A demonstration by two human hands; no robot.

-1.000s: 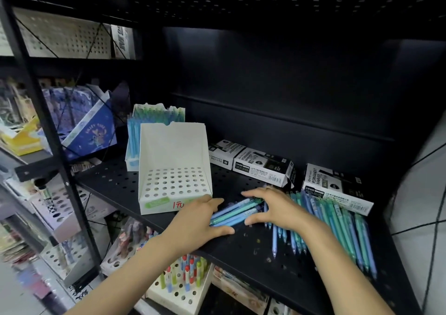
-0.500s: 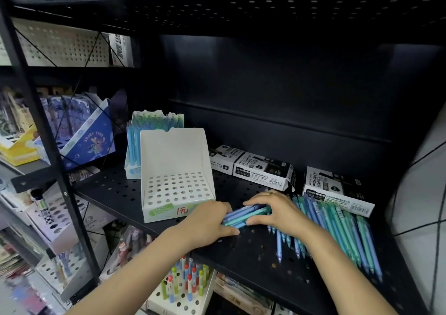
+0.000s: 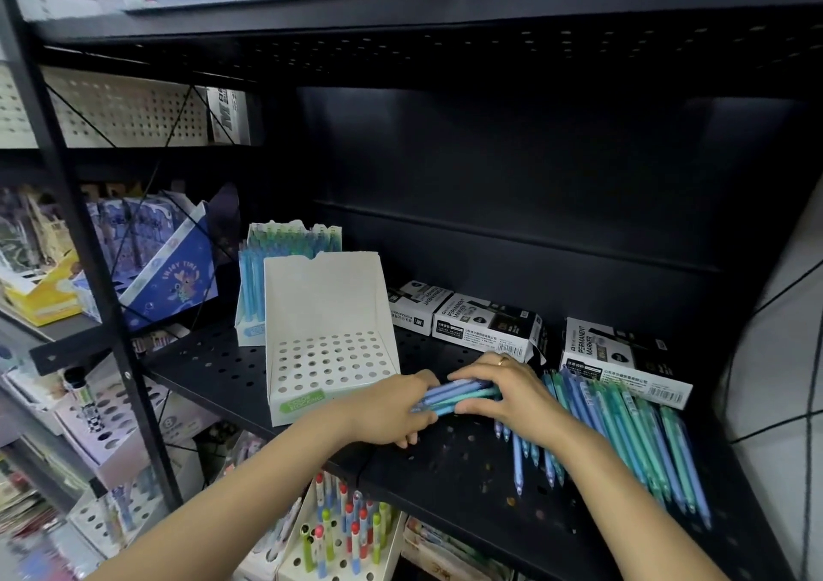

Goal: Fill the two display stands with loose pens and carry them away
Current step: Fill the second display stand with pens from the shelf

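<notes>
Both hands, left hand (image 3: pixel 389 411) and right hand (image 3: pixel 503 391), clasp a pen bundle (image 3: pixel 458 395) lying crosswise, left-right.

Both forearms enter from the lower edge of the frame and converge at centre. The left hand (image 3: pixel 392 409) is palm-down with fingers curled. The right hand (image 3: pixel 503 391) faces it, fingers curled inward, a ring on one finger.

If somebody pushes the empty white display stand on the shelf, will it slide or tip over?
The empty white stand looks like thin folded card with no pens in its holes, so it is probably light and would slide easily on the metal shelf. Its tall back panel suggests that a push high up might tip it.
</notes>
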